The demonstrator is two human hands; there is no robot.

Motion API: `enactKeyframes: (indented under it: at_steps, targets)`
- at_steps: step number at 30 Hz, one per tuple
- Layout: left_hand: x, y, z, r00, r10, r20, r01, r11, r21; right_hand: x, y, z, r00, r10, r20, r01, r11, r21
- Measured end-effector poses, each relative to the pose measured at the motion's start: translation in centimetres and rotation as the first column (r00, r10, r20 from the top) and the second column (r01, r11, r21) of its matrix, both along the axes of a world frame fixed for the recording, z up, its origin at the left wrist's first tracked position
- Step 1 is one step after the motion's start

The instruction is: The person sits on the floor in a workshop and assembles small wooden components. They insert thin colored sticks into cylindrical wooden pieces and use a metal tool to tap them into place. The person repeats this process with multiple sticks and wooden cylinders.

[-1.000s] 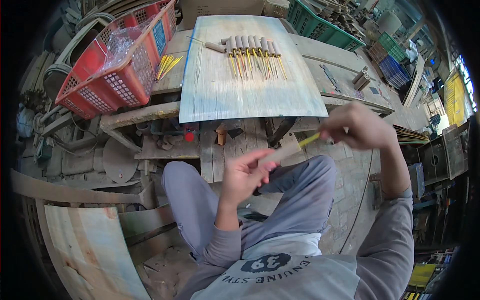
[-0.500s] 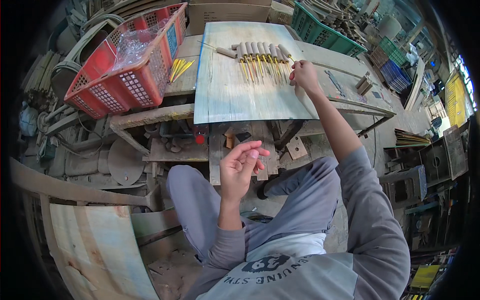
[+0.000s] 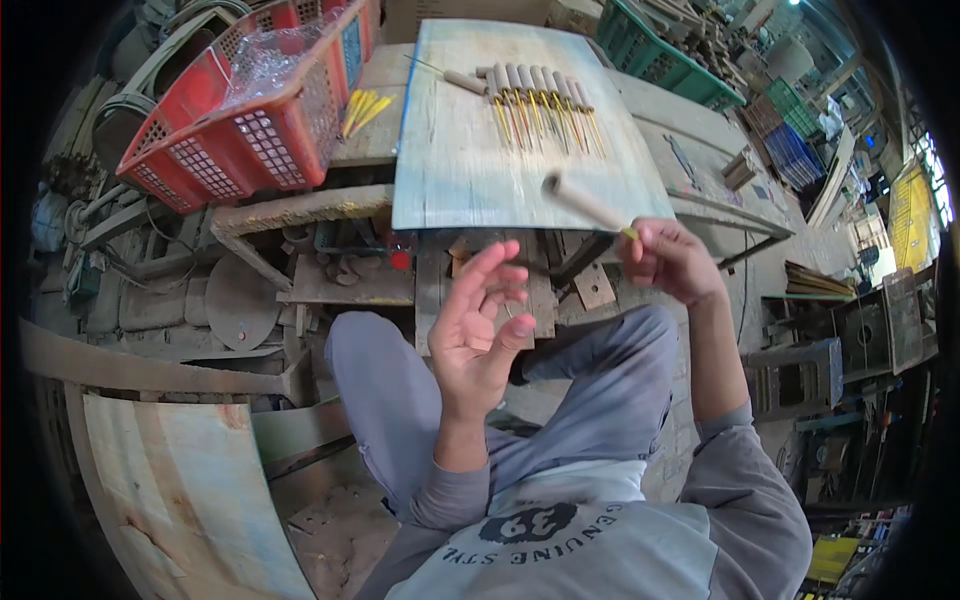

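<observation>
Head view: right hand [image 3: 668, 262] pinches a paper tube on a yellow stick [image 3: 588, 206] at its lower end, fingers closed around the stick. Long axis runs diagonal: tube end points up-left toward the board, stick end down-right into the hand. It's raised above the near edge of the pale wooden board [image 3: 470, 170], not touching it.

Left hand [image 3: 480, 330] is empty, palm up, fingers loosely spread and curled, held over the lap, apart from the tube.

On the board's far end, a row of similar tubes [image 3: 540, 100] lies side by side, tube ends away, yellow sticks toward the person. Red plastic basket [image 3: 260, 110] sits left of the board, loose yellow sticks [image 3: 365, 108] beside it. Green crate [image 3: 665, 60] beyond, to the right.
</observation>
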State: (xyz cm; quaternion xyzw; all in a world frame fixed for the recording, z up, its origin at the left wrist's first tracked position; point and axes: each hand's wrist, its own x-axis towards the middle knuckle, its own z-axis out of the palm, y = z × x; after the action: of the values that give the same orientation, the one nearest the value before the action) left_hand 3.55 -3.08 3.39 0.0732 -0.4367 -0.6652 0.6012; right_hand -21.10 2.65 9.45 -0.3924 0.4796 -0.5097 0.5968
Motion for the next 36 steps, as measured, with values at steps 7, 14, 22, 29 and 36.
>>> enactKeyframes:
  at_steps: [7, 14, 22, 29, 36]
  targets:
    - [-0.3, 3.6, 2.5, 0.995, 0.092, 0.026, -0.088, 0.990, -0.113, 3.9, 4.2, -2.0, 0.984, 0.177, 0.013, -0.177, 0.984, 0.014]
    - [-0.9, 4.3, 2.9, 0.997, 0.059, 0.044, -0.054, 0.994, -0.095, 3.3, 4.8, -2.6, 0.979, 0.202, -0.016, -0.202, 0.979, 0.017]
    - [-0.6, 4.0, 2.0, 0.999, 0.029, 0.041, -0.025, 0.995, -0.094, 3.0, 4.7, -3.3, 0.979, 0.200, 0.031, -0.200, 0.980, -0.004]
    - [0.6, 0.6, 1.1, 0.987, 0.129, 0.095, -0.147, 0.963, 0.226, -0.4, -2.8, 1.8, 0.832, -0.534, -0.150, 0.506, 0.841, -0.191]
    - [2.9, -1.7, -0.6, 0.965, 0.230, 0.124, -0.253, 0.940, 0.227, -8.3, -15.8, -2.1, 0.141, -0.646, -0.750, 0.653, 0.630, -0.420]
